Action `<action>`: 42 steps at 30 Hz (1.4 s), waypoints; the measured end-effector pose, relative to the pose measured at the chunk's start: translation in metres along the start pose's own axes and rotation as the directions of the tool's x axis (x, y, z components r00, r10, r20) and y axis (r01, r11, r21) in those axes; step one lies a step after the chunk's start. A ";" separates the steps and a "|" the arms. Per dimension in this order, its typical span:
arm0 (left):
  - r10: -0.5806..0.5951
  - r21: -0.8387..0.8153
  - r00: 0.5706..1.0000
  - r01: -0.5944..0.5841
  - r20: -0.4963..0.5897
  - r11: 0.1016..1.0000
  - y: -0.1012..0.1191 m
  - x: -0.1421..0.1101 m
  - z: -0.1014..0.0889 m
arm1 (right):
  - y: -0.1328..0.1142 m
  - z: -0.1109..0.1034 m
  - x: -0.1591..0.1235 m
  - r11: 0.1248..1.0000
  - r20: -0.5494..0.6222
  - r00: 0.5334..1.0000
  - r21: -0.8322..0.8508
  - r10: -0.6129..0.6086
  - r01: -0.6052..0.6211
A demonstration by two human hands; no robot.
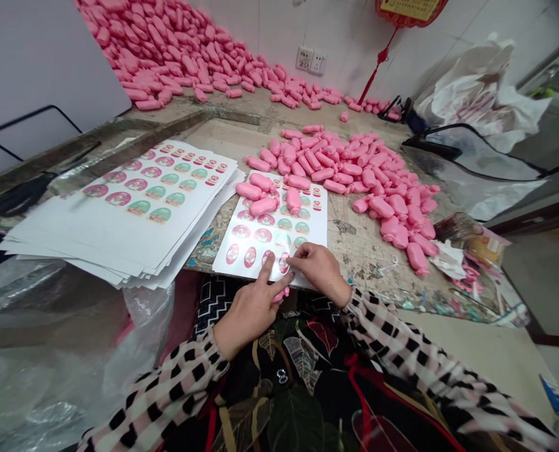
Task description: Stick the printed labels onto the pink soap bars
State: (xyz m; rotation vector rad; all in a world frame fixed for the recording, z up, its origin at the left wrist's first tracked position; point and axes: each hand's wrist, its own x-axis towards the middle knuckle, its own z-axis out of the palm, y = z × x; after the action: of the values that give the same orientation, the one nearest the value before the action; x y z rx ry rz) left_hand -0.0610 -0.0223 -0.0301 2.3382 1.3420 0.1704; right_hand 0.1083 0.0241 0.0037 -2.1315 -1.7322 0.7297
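Observation:
A white sheet of oval stickers (300, 201) lies at the table's front edge, printed in pink, green and red. My right hand (319, 267) pinches the edge of a pink oval sticker (283, 262) near the sheet's lower right. My left hand (253, 304) has its index finger stretched onto the sheet beside that sticker. Tucked under the same hand is a small pink bottle (283, 294), mostly hidden by the fingers. Several more pink bottles (263, 206) rest on the sheet's upper part.
A heap of pink bottles (368, 169) spreads behind the sheet to the right, and a larger pile (166, 50) lines the wall. To the left sits a stack of sticker sheets (105, 232). Plastic bags (477, 157) and scraps (448, 258) lie at the right.

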 end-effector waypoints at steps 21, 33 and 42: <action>-0.267 -0.889 0.930 0.116 0.254 -0.442 0.014 0.011 -0.053 | -0.020 -0.018 -0.032 0.638 -0.120 0.967 0.732 -0.224 0.239; -0.142 -0.788 0.931 0.196 0.337 -0.583 0.020 0.028 -0.050 | -0.013 -0.008 -0.037 0.722 -0.054 0.957 0.645 -0.284 0.251; -0.148 -0.820 0.933 0.205 0.329 -0.534 0.022 0.028 -0.052 | -0.011 -0.005 -0.036 0.777 -0.086 0.947 0.550 -0.310 0.304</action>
State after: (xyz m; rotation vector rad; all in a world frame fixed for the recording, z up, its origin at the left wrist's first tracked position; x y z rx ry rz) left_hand -0.0450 0.0080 0.0229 0.2796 0.6993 0.8239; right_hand 0.0970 -0.0082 0.0211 -1.4106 -1.5611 0.9990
